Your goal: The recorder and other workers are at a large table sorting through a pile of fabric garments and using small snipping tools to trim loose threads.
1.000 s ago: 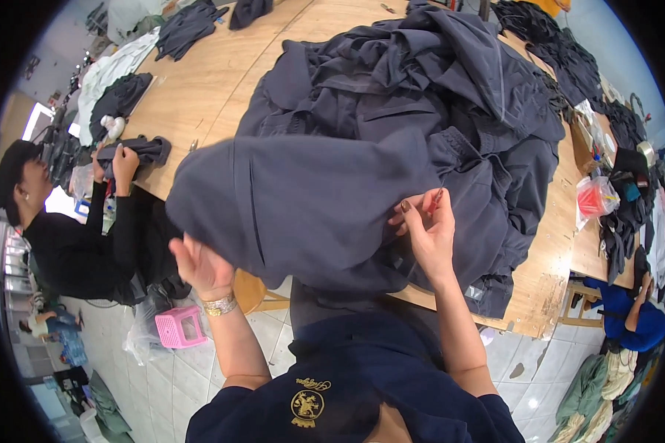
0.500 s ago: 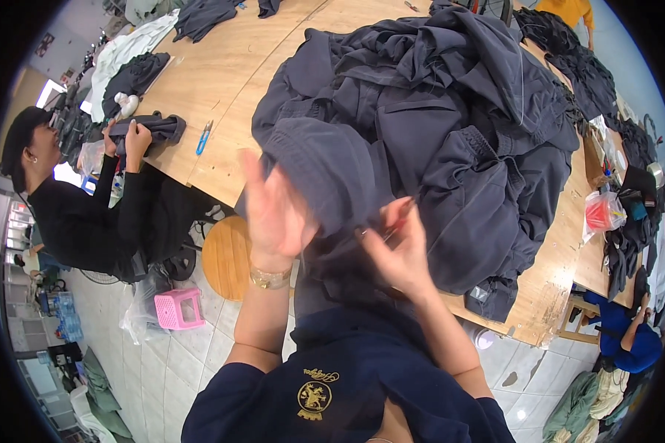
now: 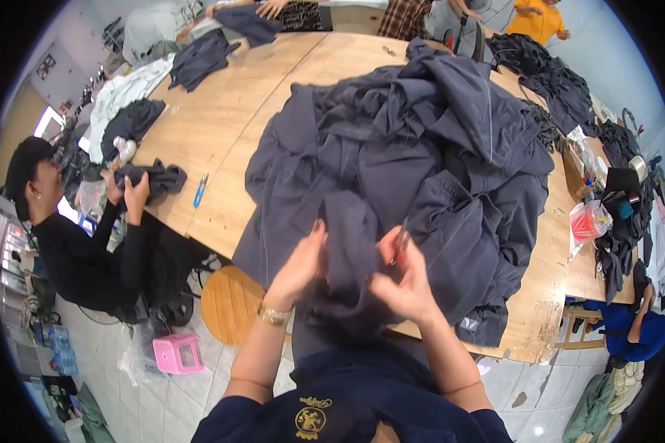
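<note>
A dark grey garment (image 3: pixel 349 240) hangs between my hands, partly blurred, in front of a large heap of the same dark cloth (image 3: pixel 406 159). My left hand (image 3: pixel 301 264) is closed on the garment's left side, its fingertips partly hidden by the fabric. My right hand (image 3: pixel 408 288) is closed round a small pair of red-handled thread snips (image 3: pixel 400 248), whose blades point up and away from me. The fingers of that hand are close to the garment's right side; whether they also touch it I cannot tell.
The heap lies on a wooden table (image 3: pixel 222 159). Blue snips (image 3: pixel 200 190) lie left of it, near a person in black (image 3: pixel 89 244) handling dark cloth. A round wooden stool (image 3: pixel 233 306) and a pink plastic stool (image 3: pixel 177 354) stand on the floor. Other people are around the table.
My left hand has turned from an open palm under the cloth to a grip on its side. The garment now hangs narrower between my hands. The view has tilted up, showing more of the far side.
</note>
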{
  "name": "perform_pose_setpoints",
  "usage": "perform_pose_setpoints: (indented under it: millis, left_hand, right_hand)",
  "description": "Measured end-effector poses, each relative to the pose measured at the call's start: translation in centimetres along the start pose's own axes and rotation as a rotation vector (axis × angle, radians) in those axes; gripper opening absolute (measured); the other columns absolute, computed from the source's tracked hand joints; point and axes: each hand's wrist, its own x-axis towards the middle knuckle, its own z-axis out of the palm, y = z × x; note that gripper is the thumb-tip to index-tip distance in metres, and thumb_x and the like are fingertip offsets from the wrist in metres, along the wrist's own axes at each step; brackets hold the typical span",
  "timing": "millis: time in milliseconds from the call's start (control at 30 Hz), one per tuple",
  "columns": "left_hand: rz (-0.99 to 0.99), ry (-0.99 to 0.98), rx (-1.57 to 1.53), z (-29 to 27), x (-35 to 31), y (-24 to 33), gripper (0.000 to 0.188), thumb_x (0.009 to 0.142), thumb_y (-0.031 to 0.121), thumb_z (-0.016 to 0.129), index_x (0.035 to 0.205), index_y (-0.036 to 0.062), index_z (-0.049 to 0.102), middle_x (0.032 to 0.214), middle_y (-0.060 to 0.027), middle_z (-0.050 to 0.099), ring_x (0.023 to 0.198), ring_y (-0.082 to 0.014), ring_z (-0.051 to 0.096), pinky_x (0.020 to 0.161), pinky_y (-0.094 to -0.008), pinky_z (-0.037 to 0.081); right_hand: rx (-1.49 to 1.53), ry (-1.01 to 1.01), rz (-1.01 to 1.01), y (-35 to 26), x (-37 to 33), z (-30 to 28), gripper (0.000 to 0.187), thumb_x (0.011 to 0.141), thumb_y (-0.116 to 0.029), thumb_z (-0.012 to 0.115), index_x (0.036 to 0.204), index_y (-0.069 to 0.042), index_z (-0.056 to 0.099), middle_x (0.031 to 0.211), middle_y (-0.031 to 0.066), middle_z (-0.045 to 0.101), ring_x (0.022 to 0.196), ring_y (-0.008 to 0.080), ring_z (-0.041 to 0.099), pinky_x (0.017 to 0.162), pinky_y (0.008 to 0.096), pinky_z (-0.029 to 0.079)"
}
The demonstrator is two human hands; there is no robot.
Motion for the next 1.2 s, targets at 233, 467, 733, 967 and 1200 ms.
perform_pose_setpoints:
  millis: [233, 467, 733, 967, 1200]
  left_hand:
    - [0.278, 0.09, -0.517, -0.2, -4.1, 3.3, 0.047, 0.095, 0.051, 0.037, 0.105, 0.0087, 0.054, 0.088, -0.0034, 0.063, 0.053, -0.008, 0.053, 0.036, -0.022, 0.035]
    - [0.792, 0.309, -0.683, 1.7, -6.7, 6.0, 0.046, 0.096, 0.048, 0.038, 0.111, 0.0066, 0.051, 0.084, -0.009, 0.062, 0.057, -0.0126, 0.051, 0.042, -0.0218, 0.036]
    - [0.287, -0.272, -0.439, 5.2, -4.1, 1.0, 0.045, 0.1, 0.039, 0.031, 0.12, 0.0026, 0.048, 0.113, -0.0105, 0.057, 0.086, -0.0189, 0.056, 0.061, -0.0315, 0.044]
    - [0.162, -0.136, -0.626, 5.3, -0.3, 0.2, 0.033, 0.097, 0.034, 0.044, 0.107, 0.0048, 0.057, 0.105, -0.0065, 0.062, 0.097, -0.0166, 0.057, 0.069, -0.03, 0.05]
    - [0.189, -0.276, -0.719, 6.3, -0.3, -0.6, 0.034, 0.099, 0.029, 0.039, 0.116, 0.0035, 0.053, 0.116, -0.0078, 0.057, 0.109, -0.0189, 0.053, 0.085, -0.0362, 0.052]
  right_hand:
    - [0.071, -0.038, -0.038, -1.0, 1.9, -0.5, 0.03, 0.07, 0.002, 0.059, 0.086, -0.007, 0.034, 0.084, 0.0041, 0.046, 0.075, 0.0087, 0.045, 0.069, 0.0211, 0.037]
    - [0.33, 0.26, -0.083, 0.7, 2.1, -1.0, 0.03, 0.082, 0.005, 0.056, 0.088, -0.008, 0.03, 0.095, 0.0088, 0.054, 0.084, 0.0106, 0.051, 0.077, 0.024, 0.042]
    - [0.463, 0.248, 0.088, 1.8, -1.7, -0.8, 0.03, 0.084, 0.005, 0.056, 0.092, -0.01, 0.031, 0.093, 0.0066, 0.051, 0.079, 0.0085, 0.052, 0.071, 0.0209, 0.044]
    - [0.267, 0.372, 0.258, 4.3, -1.6, -2.0, 0.028, 0.084, -0.001, 0.059, 0.087, -0.008, 0.032, 0.087, 0.0058, 0.051, 0.071, 0.007, 0.051, 0.061, 0.0194, 0.042]
    - [0.131, 0.451, 0.139, 5.1, -2.0, -1.6, 0.031, 0.083, -0.006, 0.065, 0.084, -0.007, 0.034, 0.089, 0.0055, 0.052, 0.076, 0.0075, 0.045, 0.07, 0.0222, 0.04]
